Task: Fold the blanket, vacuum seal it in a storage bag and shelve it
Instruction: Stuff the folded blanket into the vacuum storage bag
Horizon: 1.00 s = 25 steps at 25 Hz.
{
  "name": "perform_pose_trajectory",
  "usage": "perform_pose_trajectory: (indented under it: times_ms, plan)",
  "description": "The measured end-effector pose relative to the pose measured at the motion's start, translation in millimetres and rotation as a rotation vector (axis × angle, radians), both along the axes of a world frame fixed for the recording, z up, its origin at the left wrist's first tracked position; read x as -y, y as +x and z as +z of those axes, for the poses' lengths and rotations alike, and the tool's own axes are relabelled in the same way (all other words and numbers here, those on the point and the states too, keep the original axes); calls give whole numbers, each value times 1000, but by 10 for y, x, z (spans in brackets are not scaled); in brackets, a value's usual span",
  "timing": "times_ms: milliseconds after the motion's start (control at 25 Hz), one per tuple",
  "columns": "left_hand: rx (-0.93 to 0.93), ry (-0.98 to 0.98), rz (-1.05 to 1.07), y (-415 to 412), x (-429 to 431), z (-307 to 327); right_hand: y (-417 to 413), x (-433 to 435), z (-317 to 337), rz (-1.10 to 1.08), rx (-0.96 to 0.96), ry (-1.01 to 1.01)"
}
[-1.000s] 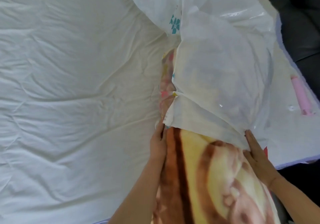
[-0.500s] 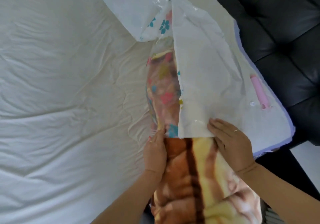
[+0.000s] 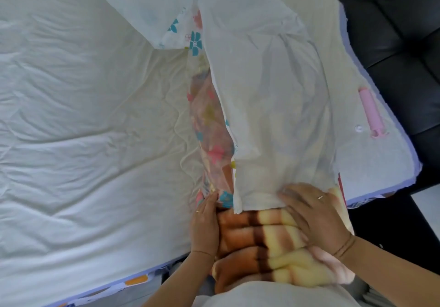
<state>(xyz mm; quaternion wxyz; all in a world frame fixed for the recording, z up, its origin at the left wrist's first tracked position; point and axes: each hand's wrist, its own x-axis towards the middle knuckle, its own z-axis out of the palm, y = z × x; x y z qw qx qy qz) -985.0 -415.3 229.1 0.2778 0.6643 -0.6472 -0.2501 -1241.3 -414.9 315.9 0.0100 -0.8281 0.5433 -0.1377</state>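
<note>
Though the storage bag [image 3: 273, 97] carries printed flowers in teal, pink and yellow along its left panel, no brand or readable writing shows anywhere on it. It lies on the white bed sheet [image 3: 83, 140], its open mouth at the fingertips of both hands. The folded blanket [image 3: 266, 247], banded brown and yellow, sits partly inside that mouth, its near end bunched in ridges between the two hands and under the palms. The left hand [image 3: 206, 225] presses edge-on against the blanket's left side, fingers straight and together, their tips touching the floral edge of the bag; it grips nothing. The right hand [image 3: 314, 216] lies flat and spread on top, fingers released and splayed, fingertips resting on the bag's white rim where it overlaps the blanket. Well beyond the right fingers, near the bed's edge, a pink hand pump [image 3: 371, 114] lies beside a small white valve [image 3: 358, 128].
</note>
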Motion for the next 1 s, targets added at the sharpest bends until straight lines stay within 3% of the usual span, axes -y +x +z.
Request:
perform_pose_trajectory:
  times_ms: [80, 160, 320, 400, 480, 560, 640, 720, 840, 1000]
  plan:
    - [-129, 140, 115, -34, 28, -28, -234, 103, 13, -174, -34, 142]
    - [-213, 235, 190, -22, 44, -39, -333, 113, -42, -255, 48, 289]
    - [-299, 257, 326, 200, 101, 82, 110, 170, -283, -336, 180, 313]
    - [-212, -11, 363, 292, 101, 351, 474, 233, -409, -397, 136, 294]
    - [-76, -253, 178, 236, 121, 617, 867, 270, -535, -416, 63, 287]
    - [-27, -203, -19, 110, 213, 683, 1277, 313, -642, -411, 66, 297]
    - [-49, 29, -87, 118, 319, 461, 1582, 320, -641, -359, 71, 324]
    - [96, 118, -151, 305, 369, 97, 1516, 253, -551, -207, 90, 329]
    - [345, 69, -223, 428, 386, -139, 781, 108, -447, -17, 13, 134]
    - [363, -211, -138, 200, 341, -199, -138, 415, -598, -141, -120, 152]
